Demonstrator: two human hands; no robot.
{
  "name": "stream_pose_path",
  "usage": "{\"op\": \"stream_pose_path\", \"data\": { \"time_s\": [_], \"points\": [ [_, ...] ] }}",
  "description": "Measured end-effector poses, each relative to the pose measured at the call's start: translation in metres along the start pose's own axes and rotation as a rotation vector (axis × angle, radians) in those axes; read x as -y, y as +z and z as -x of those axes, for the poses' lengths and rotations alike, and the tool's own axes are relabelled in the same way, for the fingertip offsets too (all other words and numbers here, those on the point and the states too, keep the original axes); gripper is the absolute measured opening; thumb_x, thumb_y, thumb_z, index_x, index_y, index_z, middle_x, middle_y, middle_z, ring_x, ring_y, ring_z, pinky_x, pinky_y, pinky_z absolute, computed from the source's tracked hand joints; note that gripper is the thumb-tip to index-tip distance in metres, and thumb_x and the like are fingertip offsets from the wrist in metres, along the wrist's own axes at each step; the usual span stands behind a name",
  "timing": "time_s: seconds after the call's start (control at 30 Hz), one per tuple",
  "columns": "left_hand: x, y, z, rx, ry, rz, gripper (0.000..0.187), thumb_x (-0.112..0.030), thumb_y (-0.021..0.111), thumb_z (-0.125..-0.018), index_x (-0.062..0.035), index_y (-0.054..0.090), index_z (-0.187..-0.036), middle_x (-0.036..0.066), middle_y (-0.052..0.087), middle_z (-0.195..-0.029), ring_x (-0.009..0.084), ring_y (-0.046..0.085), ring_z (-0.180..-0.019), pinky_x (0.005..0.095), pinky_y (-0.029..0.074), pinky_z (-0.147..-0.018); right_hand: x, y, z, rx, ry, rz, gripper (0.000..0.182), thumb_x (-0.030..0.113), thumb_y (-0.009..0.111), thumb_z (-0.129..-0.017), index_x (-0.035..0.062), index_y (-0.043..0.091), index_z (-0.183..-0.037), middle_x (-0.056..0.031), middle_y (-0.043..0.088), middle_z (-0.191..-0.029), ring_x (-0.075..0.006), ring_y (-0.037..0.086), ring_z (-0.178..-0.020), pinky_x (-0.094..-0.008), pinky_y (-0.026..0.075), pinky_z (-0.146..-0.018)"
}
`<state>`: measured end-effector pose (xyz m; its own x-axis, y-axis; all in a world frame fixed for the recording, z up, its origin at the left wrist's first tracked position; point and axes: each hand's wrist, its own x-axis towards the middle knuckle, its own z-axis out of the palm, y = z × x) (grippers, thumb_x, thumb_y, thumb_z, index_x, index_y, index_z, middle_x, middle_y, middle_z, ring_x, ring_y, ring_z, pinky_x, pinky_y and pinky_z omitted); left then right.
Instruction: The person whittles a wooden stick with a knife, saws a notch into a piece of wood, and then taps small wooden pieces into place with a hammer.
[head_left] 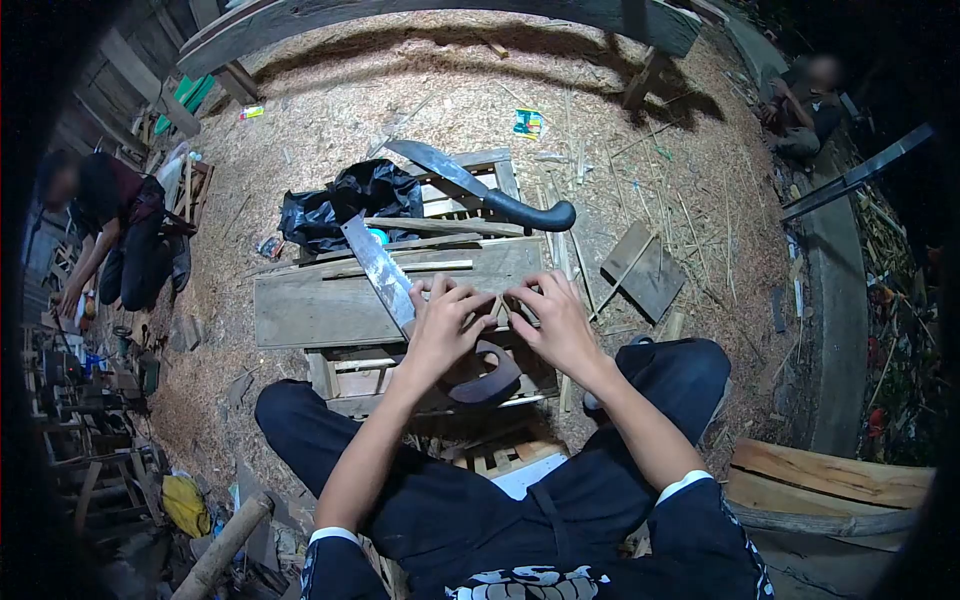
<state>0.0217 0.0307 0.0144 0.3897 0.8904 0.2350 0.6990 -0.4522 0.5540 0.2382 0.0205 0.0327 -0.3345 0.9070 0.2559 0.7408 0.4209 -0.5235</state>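
My left hand [447,328] and my right hand [556,322] are close together above a low wooden bench board [325,308]. Thumbs and fingertips of both hands pinch in around a small tan piece [503,306], too small to make out. Just below them is a thick brown ring-shaped object [486,384], partly hidden by my left hand. A wide metal blade [380,268] lies slanted on the board, its lower end running under my left hand. Farther out rests a large knife with a black handle [527,212].
Crumpled black plastic [352,200] and wooden strips [440,240] lie on the bench. A grey board [643,270] is on the shavings-covered ground at right. One person [120,220] bends over at far left; another person [800,110] sits at upper right. A beam [440,22] crosses the top.
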Motion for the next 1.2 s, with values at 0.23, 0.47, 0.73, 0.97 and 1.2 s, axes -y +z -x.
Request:
{"op": "stream_pose_path", "data": {
  "time_s": [0.23, 0.47, 0.73, 0.97, 1.2],
  "points": [
    [-0.002, -0.007, 0.004, -0.020, -0.007, 0.009, 0.036, -0.031, 0.082, -0.083, -0.0143, 0.079, -0.115, 0.001, 0.069, -0.102, 0.0251, 0.054, -0.110, 0.0504, 0.024, -0.105, -0.001, -0.001, 0.001, -0.012, -0.014, -0.010, 0.032, 0.014, 0.076, -0.082, 0.0085, 0.072, -0.114, -0.0117, 0.062, -0.114, -0.0317, 0.056, -0.114, -0.0442, 0.043, -0.096],
    [-0.002, -0.008, 0.008, -0.056, 0.016, -0.005, 0.032, -0.029, 0.081, -0.085, -0.0140, 0.079, -0.113, 0.001, 0.069, -0.108, 0.0244, 0.055, -0.113, 0.0484, 0.024, -0.106, 0.002, 0.000, 0.000, -0.014, -0.016, -0.009, 0.031, 0.014, 0.076, -0.083, 0.0080, 0.072, -0.113, -0.0116, 0.062, -0.116, -0.0313, 0.056, -0.115, -0.0441, 0.043, -0.097],
    [-0.006, -0.017, 0.016, -0.110, 0.073, -0.032, 0.031, -0.025, 0.078, -0.089, -0.0135, 0.075, -0.117, 0.003, 0.069, -0.116, 0.0253, 0.056, -0.121, 0.0461, 0.030, -0.105, 0.009, -0.003, -0.003, -0.033, -0.062, -0.027, 0.030, 0.015, 0.077, -0.084, 0.0067, 0.073, -0.113, -0.0125, 0.064, -0.121, -0.0319, 0.057, -0.119, -0.0437, 0.043, -0.102],
    [-0.002, -0.058, 0.049, -0.211, 0.094, -0.016, 0.030, -0.018, 0.075, -0.089, -0.0086, 0.073, -0.117, 0.008, 0.069, -0.116, 0.0285, 0.061, -0.117, 0.0433, 0.043, -0.101, 0.024, 0.002, -0.004, -0.028, -0.162, -0.043, 0.028, 0.015, 0.076, -0.086, 0.0068, 0.073, -0.113, -0.0114, 0.065, -0.120, -0.0317, 0.057, -0.118, -0.0436, 0.043, -0.100],
    [0.020, -0.098, 0.109, -0.253, -0.075, -0.035, 0.034, -0.019, 0.078, -0.086, -0.0086, 0.073, -0.118, 0.008, 0.070, -0.118, 0.0274, 0.062, -0.114, 0.0424, 0.043, -0.099, 0.043, 0.013, -0.002, -0.033, -0.273, -0.063, 0.026, 0.014, 0.077, -0.086, 0.0074, 0.072, -0.111, -0.0092, 0.066, -0.116, -0.0295, 0.059, -0.115, -0.0434, 0.043, -0.098]
  ]
}}
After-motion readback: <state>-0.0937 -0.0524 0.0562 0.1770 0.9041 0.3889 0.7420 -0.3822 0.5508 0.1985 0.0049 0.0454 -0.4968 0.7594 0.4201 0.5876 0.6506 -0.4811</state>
